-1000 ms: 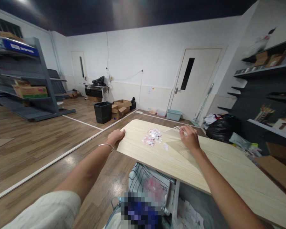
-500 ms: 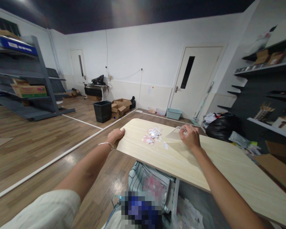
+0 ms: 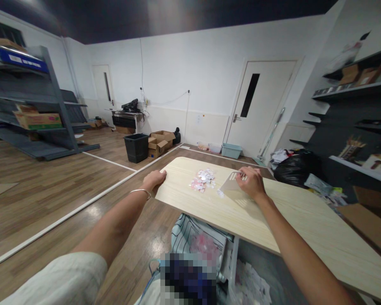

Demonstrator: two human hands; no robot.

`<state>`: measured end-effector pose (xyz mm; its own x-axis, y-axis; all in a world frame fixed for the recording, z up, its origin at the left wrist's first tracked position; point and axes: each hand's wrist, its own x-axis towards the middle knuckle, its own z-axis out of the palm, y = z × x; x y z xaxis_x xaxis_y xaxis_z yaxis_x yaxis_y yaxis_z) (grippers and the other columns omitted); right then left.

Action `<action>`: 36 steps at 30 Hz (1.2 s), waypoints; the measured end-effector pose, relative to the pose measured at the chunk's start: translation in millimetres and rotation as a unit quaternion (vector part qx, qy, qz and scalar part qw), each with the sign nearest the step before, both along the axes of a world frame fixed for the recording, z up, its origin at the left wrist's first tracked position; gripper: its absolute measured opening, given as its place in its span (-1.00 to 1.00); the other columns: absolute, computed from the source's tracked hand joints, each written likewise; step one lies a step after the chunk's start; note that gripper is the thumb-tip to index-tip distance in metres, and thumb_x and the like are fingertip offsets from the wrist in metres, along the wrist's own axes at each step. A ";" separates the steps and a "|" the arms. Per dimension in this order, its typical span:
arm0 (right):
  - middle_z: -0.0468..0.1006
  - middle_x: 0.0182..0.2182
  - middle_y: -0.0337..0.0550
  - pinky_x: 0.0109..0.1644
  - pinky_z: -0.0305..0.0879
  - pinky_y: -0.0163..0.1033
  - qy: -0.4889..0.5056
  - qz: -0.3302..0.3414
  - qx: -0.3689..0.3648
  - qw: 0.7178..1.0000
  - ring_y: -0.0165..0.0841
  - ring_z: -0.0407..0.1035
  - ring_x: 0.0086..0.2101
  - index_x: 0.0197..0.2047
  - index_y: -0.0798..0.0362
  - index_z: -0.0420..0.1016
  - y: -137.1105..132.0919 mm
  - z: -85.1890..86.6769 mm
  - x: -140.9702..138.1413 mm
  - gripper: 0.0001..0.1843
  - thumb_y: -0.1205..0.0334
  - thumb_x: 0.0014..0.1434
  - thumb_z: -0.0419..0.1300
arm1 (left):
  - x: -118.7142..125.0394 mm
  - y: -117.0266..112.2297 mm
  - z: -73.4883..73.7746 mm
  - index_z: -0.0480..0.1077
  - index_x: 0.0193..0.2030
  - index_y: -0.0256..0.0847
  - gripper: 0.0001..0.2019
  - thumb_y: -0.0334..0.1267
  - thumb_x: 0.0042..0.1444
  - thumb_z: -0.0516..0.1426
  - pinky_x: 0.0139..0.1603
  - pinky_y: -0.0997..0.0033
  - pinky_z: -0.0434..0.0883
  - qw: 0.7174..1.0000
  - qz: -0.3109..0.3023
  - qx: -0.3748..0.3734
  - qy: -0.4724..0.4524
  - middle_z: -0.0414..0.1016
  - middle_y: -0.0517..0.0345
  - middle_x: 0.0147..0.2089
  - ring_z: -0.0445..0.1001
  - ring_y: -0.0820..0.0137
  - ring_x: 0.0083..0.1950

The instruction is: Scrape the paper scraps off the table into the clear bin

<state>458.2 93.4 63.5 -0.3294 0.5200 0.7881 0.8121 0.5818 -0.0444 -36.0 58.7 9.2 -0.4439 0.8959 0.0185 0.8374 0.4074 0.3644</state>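
A light wooden table (image 3: pixel 298 228) stretches ahead of me. My left hand (image 3: pixel 154 179), a bangle on its wrist, grips the table's far left corner with fingers curled over the edge. My right hand (image 3: pixel 250 182) is closed on a clear plastic sheet (image 3: pixel 231 186) that stands tilted on the tabletop. Just left of the sheet lies a heap of small pink and white paper pieces (image 3: pixel 202 180). A few stray pieces rest beside the sheet's lower edge.
A striped bag (image 3: pixel 193 233) with pink scraps sits under the table's near edge. A black bin (image 3: pixel 136 148) and cardboard boxes (image 3: pixel 160 143) stand on the floor beyond. Black rubbish bag (image 3: pixel 296 167) and shelves (image 3: pixel 358 127) are at right; a door (image 3: pixel 257 110) is behind.
My right hand has slid the plastic sheet a little leftward, closer to the paper heap. My left hand stays on the table corner.
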 end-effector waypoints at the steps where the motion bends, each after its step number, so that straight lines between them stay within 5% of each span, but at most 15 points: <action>1: 0.72 -0.33 -0.06 0.00 0.21 0.01 -0.002 0.002 -0.002 1.000 -0.05 0.55 -0.19 -0.32 -0.13 0.50 0.3 0.1 0.2 -0.78 0.34 0.35 0.33 | 0.1 0.2 0.1 0.82 0.51 -0.31 -0.26 0.22 0.72 0.06 0.38 0.02 0.75 1.000 0.002 -0.004 -0.004 0.85 -0.50 0.45 0.87 -0.27 0.49; 21: 0.67 -0.33 -0.08 -0.01 0.21 0.01 -0.002 0.056 -0.005 0.998 -0.06 0.52 -0.21 -0.30 -0.14 0.48 -3.4 1.2 -1.9 -0.80 0.30 0.36 0.33 | -1.5 3.1 -0.8 0.80 0.53 -0.36 -0.25 0.16 0.78 -0.01 0.41 0.06 0.73 0.999 0.005 -0.026 -0.022 0.77 -0.51 0.57 0.82 -0.25 0.57; 36: 0.64 -0.40 -0.12 0.00 0.29 0.01 -0.012 0.135 -0.094 0.986 -0.11 0.50 -0.32 -0.33 -0.14 0.47 -3.2 11.6 1.0 -0.85 0.19 0.29 0.32 | 0.8 -0.2 2.4 0.78 0.59 -0.37 -0.23 0.15 0.80 -0.04 0.46 0.06 0.72 0.999 0.004 -0.030 -0.017 0.72 -0.50 0.63 0.79 -0.24 0.61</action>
<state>459.2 90.2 75.1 -0.4926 0.5479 0.6762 0.6316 0.7596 -0.1553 -35.2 58.5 11.6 -0.4507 0.8913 -0.0493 0.8218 0.4359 0.3670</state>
